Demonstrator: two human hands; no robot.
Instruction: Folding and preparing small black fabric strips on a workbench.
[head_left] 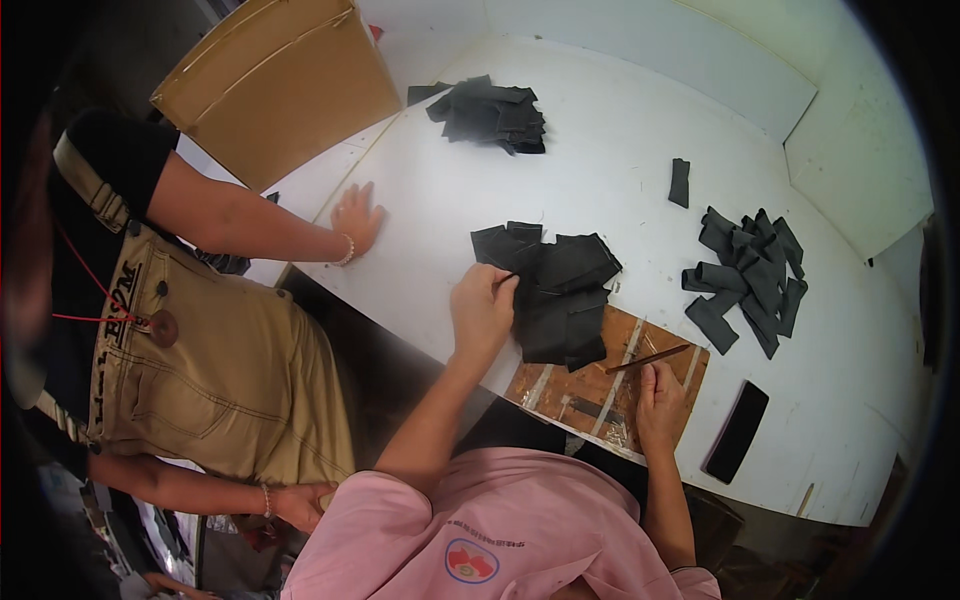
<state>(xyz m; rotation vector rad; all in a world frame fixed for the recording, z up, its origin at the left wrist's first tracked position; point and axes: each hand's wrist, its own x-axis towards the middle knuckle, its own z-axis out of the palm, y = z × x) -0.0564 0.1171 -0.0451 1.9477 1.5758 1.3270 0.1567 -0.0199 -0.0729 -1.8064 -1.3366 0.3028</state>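
Note:
My left hand (482, 305) pinches the edge of a flat black fabric piece in the pile (555, 290) in front of me on the white table (600, 150). My right hand (660, 392) rests on a brown taped cardboard mat (585, 385) and holds a thin brown stick-like tool (648, 358) that points to the right of the pile. The pile partly overlaps the mat.
A heap of rolled black pieces (750, 275) lies to the right, one single piece (680, 182) beyond it, and another black pile (490, 112) at the far side. A black phone (737, 430) lies near the front edge. Another person's hand (357, 217) rests on the table at left, beside a cardboard box (280, 80).

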